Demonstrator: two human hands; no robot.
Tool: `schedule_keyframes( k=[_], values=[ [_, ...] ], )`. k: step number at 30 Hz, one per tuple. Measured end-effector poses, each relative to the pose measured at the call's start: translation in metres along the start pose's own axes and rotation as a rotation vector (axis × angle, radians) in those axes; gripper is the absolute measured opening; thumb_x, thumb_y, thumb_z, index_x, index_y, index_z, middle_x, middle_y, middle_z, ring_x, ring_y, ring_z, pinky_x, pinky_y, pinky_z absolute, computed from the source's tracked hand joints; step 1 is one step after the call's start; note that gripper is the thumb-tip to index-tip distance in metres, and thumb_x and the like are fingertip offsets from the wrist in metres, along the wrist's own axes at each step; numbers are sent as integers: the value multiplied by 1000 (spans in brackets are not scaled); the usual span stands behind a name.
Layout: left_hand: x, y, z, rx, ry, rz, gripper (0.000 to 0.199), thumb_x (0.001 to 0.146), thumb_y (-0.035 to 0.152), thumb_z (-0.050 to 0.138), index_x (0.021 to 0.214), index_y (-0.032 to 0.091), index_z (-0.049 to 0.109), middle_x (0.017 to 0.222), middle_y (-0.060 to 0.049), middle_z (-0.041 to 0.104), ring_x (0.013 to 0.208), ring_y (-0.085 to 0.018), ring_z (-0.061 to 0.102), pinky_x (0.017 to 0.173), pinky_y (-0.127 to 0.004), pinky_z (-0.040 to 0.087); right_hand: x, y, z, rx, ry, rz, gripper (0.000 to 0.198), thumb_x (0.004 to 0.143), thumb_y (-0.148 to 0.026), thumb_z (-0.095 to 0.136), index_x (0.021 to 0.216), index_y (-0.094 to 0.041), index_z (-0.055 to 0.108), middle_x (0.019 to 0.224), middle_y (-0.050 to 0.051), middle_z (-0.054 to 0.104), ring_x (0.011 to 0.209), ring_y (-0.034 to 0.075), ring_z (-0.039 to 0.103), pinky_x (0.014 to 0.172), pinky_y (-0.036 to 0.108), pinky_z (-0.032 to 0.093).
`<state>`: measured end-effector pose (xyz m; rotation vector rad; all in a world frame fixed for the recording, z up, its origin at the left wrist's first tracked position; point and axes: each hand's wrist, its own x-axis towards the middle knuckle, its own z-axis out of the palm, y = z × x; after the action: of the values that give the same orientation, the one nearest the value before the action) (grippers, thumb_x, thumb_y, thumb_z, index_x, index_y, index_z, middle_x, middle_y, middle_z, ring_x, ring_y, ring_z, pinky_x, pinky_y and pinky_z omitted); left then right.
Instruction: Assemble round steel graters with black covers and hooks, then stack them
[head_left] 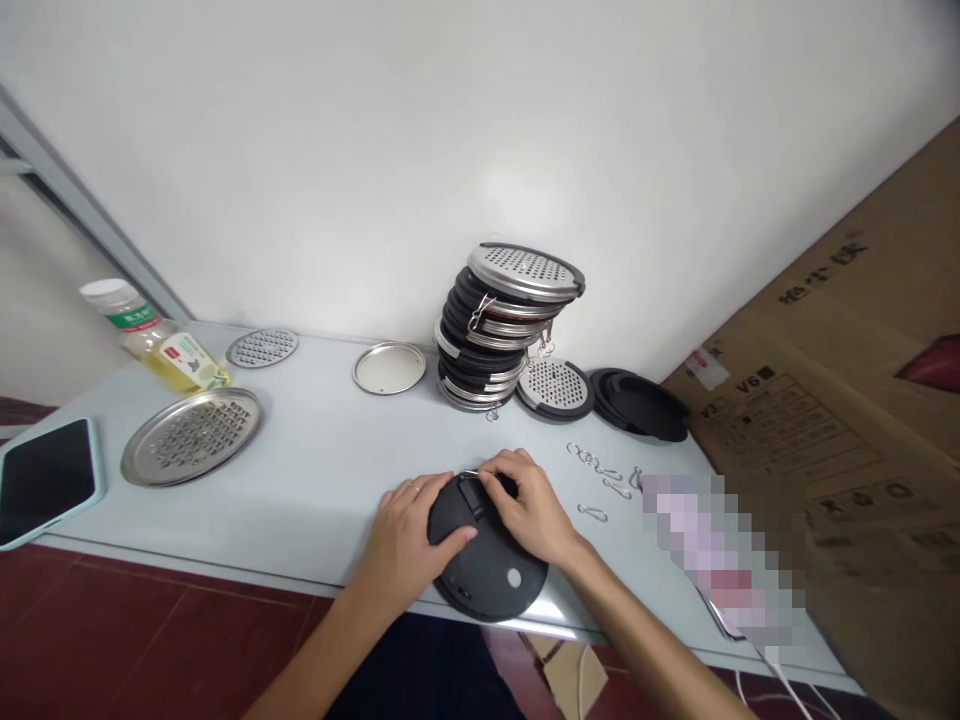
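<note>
A round black plastic disc (491, 570) lies at the table's front edge, with a raised slot, a pale round spot and a small opening on its face. My left hand (409, 530) grips its left side, thumb on top and fingers along the rim. At the disc's far edge my right hand (525, 500) is closed, thumb and forefinger pinching close to a thin metal wire piece (469, 472) by the slot. The fingers partly cover this piece. To the right lie loose metal snap hooks (592, 513) and small metal rings (583, 456).
Behind the disc stands a leaning stack of round graters (487, 340) with black rims. Beside it are another grater (555, 388) and black discs (637, 405). Leftward are a metal plate (390, 368), grater plates (191, 435), a bottle (161, 345) and a phone (49, 480). A cardboard box (840, 430) borders the right.
</note>
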<state>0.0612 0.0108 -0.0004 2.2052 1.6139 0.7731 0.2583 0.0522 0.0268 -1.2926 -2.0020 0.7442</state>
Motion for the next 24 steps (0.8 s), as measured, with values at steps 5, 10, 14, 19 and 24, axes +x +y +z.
schedule_keyframes(
  k=[5,10,14,19,24],
  values=[
    [26,-21,-5,41,37,122,50,87,46,67,131,25,55,123,-7,67,114,-25,61,98,-42,46,-7,4,-6,-35,78,78,20,96,-22,52,82,-23,67,81,2,67,82,21,56,77,33,41],
    [44,-16,-13,56,-58,195,45,90,44,63,130,26,57,123,-6,66,113,-24,61,94,-40,48,3,8,-2,-23,86,80,21,94,-20,53,85,-22,71,80,3,64,80,20,58,74,32,43],
    [54,0,-6,-52,-36,140,28,94,27,56,121,25,62,114,-4,70,107,-20,63,93,-36,49,10,13,5,21,111,65,22,95,-18,53,87,-22,73,82,3,63,84,20,58,78,33,44],
    [60,6,6,-172,1,9,16,94,22,55,101,23,70,95,-1,72,89,-17,66,84,-31,52,9,17,9,45,103,18,23,95,-16,53,95,-24,74,84,3,63,86,21,58,80,33,45],
    [57,5,9,-167,51,37,20,97,21,51,99,23,71,91,-2,70,86,-17,65,82,-30,51,7,18,11,-47,100,-25,23,95,-14,52,97,-23,73,86,4,61,87,21,57,80,34,46]
  ],
)
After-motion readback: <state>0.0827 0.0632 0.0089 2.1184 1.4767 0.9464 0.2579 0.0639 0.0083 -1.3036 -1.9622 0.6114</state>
